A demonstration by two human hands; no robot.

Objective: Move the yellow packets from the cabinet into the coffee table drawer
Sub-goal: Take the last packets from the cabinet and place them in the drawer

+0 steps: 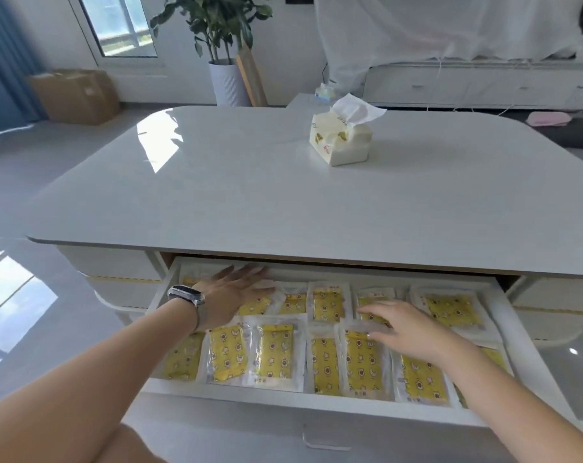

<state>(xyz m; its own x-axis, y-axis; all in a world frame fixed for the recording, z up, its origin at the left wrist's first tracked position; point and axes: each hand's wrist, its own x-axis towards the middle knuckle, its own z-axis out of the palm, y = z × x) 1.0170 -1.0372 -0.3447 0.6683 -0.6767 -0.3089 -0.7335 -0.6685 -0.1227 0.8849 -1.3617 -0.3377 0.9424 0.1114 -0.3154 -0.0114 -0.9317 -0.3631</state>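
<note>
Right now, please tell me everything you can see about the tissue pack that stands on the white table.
The cream-coloured soft plastic tissue pack stands upright on the glossy white coffee table top, toward its far right part. Its wrapper looks thin and slightly crumpled, with small yellow-brown printed marks on the front. The top is open, and one white tissue sticks up and leans to the right. Only the table top touches it; both hands are far from it, down in the drawer.
</note>
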